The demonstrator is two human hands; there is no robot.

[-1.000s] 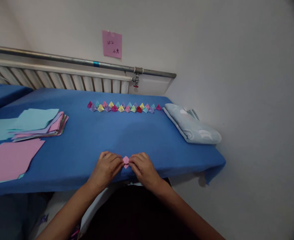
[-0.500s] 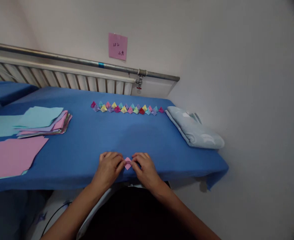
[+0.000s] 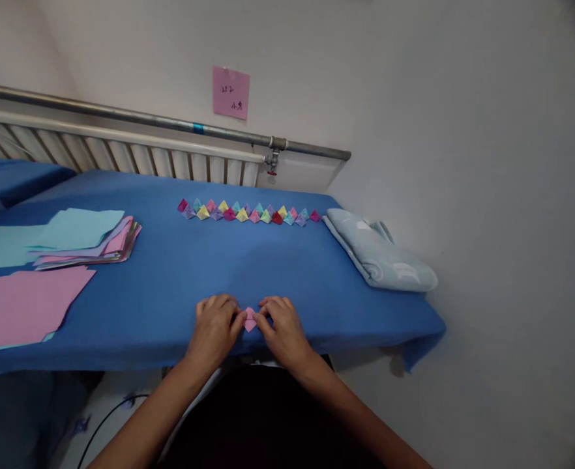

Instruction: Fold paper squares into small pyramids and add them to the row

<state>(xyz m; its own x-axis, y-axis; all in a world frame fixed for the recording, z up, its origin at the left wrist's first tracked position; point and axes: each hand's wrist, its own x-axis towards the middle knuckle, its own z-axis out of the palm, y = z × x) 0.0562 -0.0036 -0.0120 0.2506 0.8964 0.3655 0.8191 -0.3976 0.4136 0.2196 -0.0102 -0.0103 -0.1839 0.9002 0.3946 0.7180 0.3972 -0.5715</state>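
A small folded piece of pink paper (image 3: 250, 320) lies near the front edge of the blue-covered table, between my two hands. My left hand (image 3: 215, 326) pinches its left corner between thumb and forefinger. On the other side, my right hand (image 3: 282, 329) grips the right corner the same way, its thumb on the paper. The paper's top is folded over, and its lower point faces me. Farther back, several small folded paper pieces (image 3: 241, 215) in pink, yellow, purple, blue and red stand in two staggered rows.
At the left lie a stack of coloured paper sheets (image 3: 79, 229) and spread pink sheets (image 3: 28, 306). A folded light-blue blanket (image 3: 380, 254) rests at the right by the wall. Behind the blue cloth (image 3: 170, 280) are a radiator (image 3: 160, 161) and a pipe (image 3: 141, 119).
The top tip of the pink paper has been folded down, so its upper edge is blunter. Both hands stay in nearly the same place.
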